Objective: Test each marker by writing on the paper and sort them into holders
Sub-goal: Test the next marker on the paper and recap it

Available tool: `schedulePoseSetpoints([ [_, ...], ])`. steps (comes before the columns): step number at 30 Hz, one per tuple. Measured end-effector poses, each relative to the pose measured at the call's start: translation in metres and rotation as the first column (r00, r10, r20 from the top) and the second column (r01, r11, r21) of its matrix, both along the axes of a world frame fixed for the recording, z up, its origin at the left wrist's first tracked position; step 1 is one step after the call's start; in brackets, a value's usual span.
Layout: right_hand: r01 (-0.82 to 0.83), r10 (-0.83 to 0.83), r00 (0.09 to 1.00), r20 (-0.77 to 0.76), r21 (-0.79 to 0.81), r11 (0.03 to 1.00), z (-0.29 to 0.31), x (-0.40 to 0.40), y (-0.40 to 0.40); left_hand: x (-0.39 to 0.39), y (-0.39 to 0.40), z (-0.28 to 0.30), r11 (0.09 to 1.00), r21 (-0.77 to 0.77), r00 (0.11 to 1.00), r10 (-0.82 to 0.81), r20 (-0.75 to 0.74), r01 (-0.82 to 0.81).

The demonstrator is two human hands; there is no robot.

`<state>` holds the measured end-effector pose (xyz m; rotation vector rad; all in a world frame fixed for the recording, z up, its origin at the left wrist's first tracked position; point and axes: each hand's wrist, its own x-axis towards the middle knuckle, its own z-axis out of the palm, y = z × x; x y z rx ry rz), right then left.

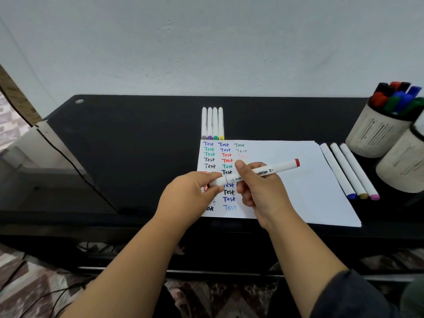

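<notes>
Holding a white marker [257, 172] with a red end band level above the paper [286, 187], both hands meet over the lower middle of the sheet. The right hand [259, 191] has its grip curled round the middle of the barrel, thumb on top, and the red-banded end sticks out up and to the right of that grip. The left hand [190, 196] pinches the marker's other end between thumb and fingers, just left of the right hand's grip; whether that end's cap is on or off cannot be told.

Beneath and beyond both grips the paper lies on the black table [137, 138], with columns of the word "Test" written in blue, green, red and black. Straight beyond the grips, touching the far edge of the sheet, four white markers [212, 122] lie side by side with grey, purple, green and yellow ends. To the right of the right grip, along the paper's right edge, three more white markers [348, 171] lie with blue, yellow and pink ends toward the person. Farther right stand two pale cylindrical holders; the far holder [376, 134] holds red, blue, green and black capped markers, and the near holder [403, 164] is partly cut off by the frame edge.
</notes>
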<state>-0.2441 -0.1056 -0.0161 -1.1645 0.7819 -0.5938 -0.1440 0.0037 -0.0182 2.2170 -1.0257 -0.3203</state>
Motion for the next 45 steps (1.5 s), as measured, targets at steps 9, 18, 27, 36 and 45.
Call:
schedulePoseSetpoints([
  [9, -0.015, 0.015, 1.0, 0.003, 0.004, 1.0, 0.001, -0.003, -0.004, -0.005, -0.001, 0.009, 0.994, 0.103, 0.99, -0.029, -0.137, 0.044],
  [18, -0.097, 0.097, 0.995, 0.009, -0.014, 0.995, 0.004, -0.007, -0.012, -0.002, -0.001, 0.012, 0.99, 0.064, 0.937, -0.094, -0.336, 0.122],
  [27, 0.049, -0.052, 0.998, 0.033, 0.081, 0.996, -0.001, -0.004, -0.011, -0.008, -0.008, 0.011, 0.983, 0.151, 0.99, -0.089, -0.109, 0.105],
  [36, 0.038, -0.048, 0.989, 0.142, 0.073, 0.997, -0.003, -0.001, -0.003, -0.006, -0.003, 0.017, 0.989, 0.094, 0.964, -0.089, -0.252, 0.116],
  [45, 0.258, -0.286, 0.947, 0.147, 0.184, 0.948, -0.005, -0.012, -0.031, 0.006, 0.015, 0.014, 1.0, 0.015, 0.997, -0.011, -0.081, 0.012],
])
